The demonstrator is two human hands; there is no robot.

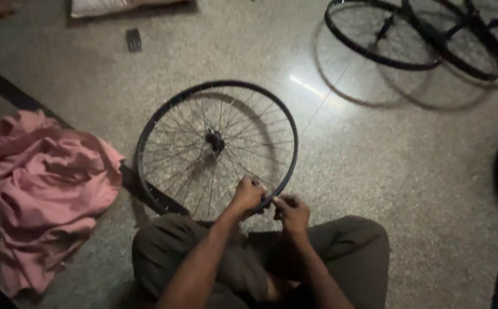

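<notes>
Bicycle wheel (217, 146), dark-rimmed and spoked, stands tilted on the speckled floor (375, 166) just beyond our crossed legs, its near edge at our knees. Our left hand (247, 196) is curled around the near rim and spokes, while our right hand (290, 213), just beside it, pinches something small at the rim. A crumpled pink cloth (42, 189) lies to the left, and more wheels (426, 34) rest far right.
</notes>
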